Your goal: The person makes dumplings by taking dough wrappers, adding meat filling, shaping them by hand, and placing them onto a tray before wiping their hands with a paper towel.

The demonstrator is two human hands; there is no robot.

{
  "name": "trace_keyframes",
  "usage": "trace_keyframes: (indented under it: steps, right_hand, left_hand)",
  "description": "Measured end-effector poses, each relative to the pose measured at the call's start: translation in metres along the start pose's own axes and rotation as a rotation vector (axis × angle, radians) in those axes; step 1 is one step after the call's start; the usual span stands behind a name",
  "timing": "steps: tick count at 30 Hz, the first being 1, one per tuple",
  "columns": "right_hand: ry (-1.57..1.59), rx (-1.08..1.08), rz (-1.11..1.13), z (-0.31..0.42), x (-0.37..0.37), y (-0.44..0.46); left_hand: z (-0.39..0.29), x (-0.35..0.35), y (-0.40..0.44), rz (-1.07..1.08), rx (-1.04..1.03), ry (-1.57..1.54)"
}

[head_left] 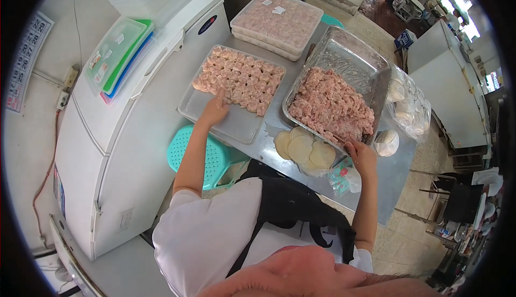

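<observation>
My left hand (216, 110) reaches over the clear plastic tray (236, 129), its fingers around a dumpling at the near end of the rows. Several open-topped meat dumplings (242, 77) fill the tray's far part. My right hand (362, 158) is closed at the near corner of a deep metal pan (349, 44); what its fingers hold is hard to make out. A large mound of minced meat (330, 103) lies in the pan. Round dumpling wrappers (303, 149) are spread in a loose pile left of my right hand.
Stacked lidded trays of dumplings (277, 20) stand at the table's back. A plastic bag of pale rounds (408, 103) and a wrapped white bundle (386, 142) lie right of the pan. A white freezer (140, 98) borders the left, with a turquoise stool (196, 154) beside it.
</observation>
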State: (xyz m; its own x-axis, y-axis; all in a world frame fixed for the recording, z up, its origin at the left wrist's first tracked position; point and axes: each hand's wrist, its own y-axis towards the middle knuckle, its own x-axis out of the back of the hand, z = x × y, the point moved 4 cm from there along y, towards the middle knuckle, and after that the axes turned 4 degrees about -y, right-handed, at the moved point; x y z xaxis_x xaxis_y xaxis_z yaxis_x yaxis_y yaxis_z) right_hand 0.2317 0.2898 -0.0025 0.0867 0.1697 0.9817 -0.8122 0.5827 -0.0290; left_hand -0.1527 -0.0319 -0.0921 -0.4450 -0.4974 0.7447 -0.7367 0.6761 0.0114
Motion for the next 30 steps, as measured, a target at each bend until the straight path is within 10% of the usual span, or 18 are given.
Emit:
trace_keyframes:
  steps: [30]
  right_hand:
    - [-0.040,0.074,-0.056,-0.007,-0.007,-0.003]
  left_hand:
    - [-0.028,-0.040,-0.016,0.055,0.017,0.123]
